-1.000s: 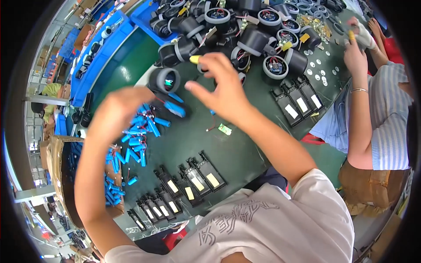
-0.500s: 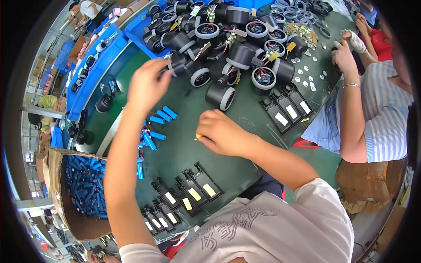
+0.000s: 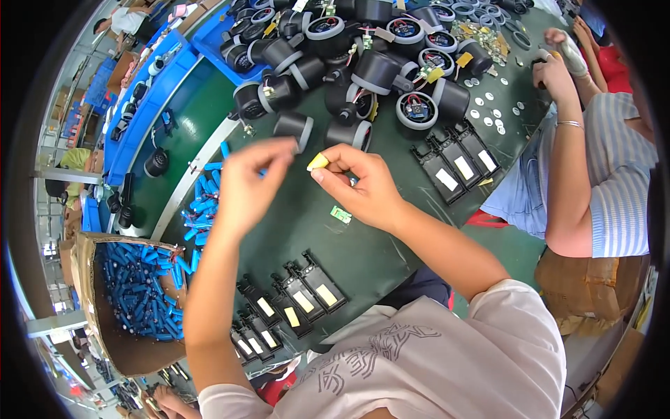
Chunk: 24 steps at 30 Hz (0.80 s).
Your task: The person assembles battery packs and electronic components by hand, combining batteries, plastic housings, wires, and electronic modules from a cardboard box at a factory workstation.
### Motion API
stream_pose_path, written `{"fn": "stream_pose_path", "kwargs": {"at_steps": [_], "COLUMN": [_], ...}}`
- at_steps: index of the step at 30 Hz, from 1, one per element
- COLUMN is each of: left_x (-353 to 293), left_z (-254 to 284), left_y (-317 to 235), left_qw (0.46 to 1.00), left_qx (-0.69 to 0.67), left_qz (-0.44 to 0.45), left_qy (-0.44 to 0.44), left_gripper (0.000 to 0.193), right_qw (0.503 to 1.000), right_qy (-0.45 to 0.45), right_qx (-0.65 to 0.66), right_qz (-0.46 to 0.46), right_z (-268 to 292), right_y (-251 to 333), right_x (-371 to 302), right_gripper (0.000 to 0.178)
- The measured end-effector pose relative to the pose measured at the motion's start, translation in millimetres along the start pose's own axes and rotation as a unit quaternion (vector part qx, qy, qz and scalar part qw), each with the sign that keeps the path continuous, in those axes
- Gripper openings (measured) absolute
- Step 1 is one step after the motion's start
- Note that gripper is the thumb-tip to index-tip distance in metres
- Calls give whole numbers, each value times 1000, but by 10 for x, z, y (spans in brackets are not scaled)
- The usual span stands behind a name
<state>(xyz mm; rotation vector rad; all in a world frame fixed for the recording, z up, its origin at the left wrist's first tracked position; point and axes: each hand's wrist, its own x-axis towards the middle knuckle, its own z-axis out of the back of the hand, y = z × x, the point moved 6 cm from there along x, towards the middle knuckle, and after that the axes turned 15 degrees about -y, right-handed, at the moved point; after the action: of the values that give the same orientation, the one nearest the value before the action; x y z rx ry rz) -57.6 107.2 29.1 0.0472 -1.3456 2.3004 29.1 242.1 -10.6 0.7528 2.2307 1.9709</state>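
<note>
My right hand (image 3: 359, 183) is over the middle of the table, thumb and forefinger pinched on a small yellow piece (image 3: 319, 161) with a pale tip. Just left of it is my left hand (image 3: 255, 183), its fingers bent towards the yellow piece but smeared by motion. Whether anything is in them is hidden. A black cylindrical housing with a grey rim (image 3: 294, 128) lies just beyond the left fingertips. Below my right hand, a small green-and-white piece (image 3: 340, 214) rests on the table. Blue cylindrical cells (image 3: 202, 202) with wires lie beside my left forearm.
Black housings (image 3: 373, 72) are heaped at the far side. Black rectangular cases with pale labels (image 3: 303, 300) line the near edge, with others (image 3: 457, 164) at right. A cardboard box (image 3: 132, 359) of blue cells stands at left. A co-worker (image 3: 600, 174) sits at right.
My left hand has come down from the far housings towards my right hand. The right hand has risen a little with the yellow piece, and the green-and-white piece now shows below it.
</note>
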Motion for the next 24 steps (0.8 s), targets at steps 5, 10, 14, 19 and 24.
{"fn": "stream_pose_path", "kwargs": {"at_steps": [5, 10, 14, 19, 24], "left_x": [-638, -633, -630, -646, -605], "left_z": [4, 19, 4, 11, -39], "left_y": [144, 150, 177, 139, 38], "left_qw": [976, 926, 936, 946, 975], "left_qx": [-150, -307, -292, -275, -184], "left_qz": [155, 194, 182, 162, 96], "left_qy": [-28, -99, -70, -60, -82], "left_gripper": [20, 23, 24, 21, 18], "right_qw": [999, 975, 977, 977, 931], "right_qy": [-4, -8, -23, -29, -88], "right_qx": [-43, -160, -138, -143, -221], "right_qz": [29, 155, 161, 154, 276], "right_z": [-91, -137, -135, -155, -152], "right_y": [-6, 70, 107, 87, 234], "right_x": [-90, -162, -149, -176, -228], "right_gripper": [13, 12, 11, 11, 14]}}
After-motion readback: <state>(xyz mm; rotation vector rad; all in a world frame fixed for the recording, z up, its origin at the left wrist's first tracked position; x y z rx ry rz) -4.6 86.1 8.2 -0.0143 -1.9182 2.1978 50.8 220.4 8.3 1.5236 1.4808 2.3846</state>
